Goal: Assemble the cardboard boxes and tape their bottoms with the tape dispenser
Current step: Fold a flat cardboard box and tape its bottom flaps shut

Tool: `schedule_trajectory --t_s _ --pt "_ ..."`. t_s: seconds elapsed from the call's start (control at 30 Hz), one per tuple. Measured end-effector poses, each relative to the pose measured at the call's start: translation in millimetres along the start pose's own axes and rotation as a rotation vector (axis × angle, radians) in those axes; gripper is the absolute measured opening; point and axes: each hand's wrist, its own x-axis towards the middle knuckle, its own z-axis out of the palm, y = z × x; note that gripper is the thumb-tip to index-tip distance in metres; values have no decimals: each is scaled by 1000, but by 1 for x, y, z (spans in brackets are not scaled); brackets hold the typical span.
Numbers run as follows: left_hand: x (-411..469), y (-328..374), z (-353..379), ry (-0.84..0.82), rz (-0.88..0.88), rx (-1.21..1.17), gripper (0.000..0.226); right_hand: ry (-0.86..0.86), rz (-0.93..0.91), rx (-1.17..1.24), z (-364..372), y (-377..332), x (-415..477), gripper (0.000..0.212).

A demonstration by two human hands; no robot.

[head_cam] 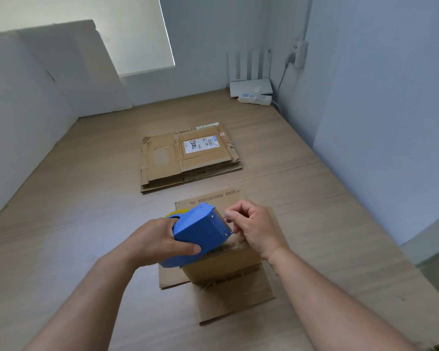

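One blue plastic tape dispenser (200, 229), gripped by the left hand (160, 239), the right hand (254, 229) pinching at its toothed edge, over one upright brown cardboard box (223, 267) on the wooden table (86, 198). Beyond it lies one stack of flattened cardboard boxes (188, 171); its white shipping label (202, 145) carries a black scrawl that cannot be read.

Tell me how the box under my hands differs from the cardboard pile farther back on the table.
The near box stands set up, flaps splayed on the table; the pile lies flattened. The pile's top sheet carries a white label with black handwriting; the near box shows only printed text. The left hand holds a blue tape dispenser over the near box; nothing touches the pile. Both are brown cardboard.
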Motion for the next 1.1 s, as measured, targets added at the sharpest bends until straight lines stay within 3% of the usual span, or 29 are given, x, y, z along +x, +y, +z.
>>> schedule_trajectory --t_s 0.27,0.33,0.4,0.53,0.63,0.73,0.87,1.03,1.1 --pt "-1 19 -44 -30 -125 -64 107 109 121 40 -4 -3 3 20" --pt "-2 13 -52 -50 -209 -37 104 209 181 98 -13 4 6 21" --pt "1 6 -57 -48 -315 24 83 275 251 142 -26 10 11 21" --pt "11 4 -52 -57 -410 66 68 225 322 135 -30 10 19 21" --pt "14 5 -52 -36 -432 58 53 246 245 68 -27 7 20 20" --pt "16 3 -54 -59 -445 49 68 262 136 58 -23 8 18 17" --pt "14 3 -58 -62 -435 21 65 268 233 7 -22 5 21 16" --pt "9 6 -76 -122 -375 -50 111 319 310 -109 -28 1 32 17" --pt "11 13 -77 -154 -372 -44 118 311 349 -103 -34 3 31 18"
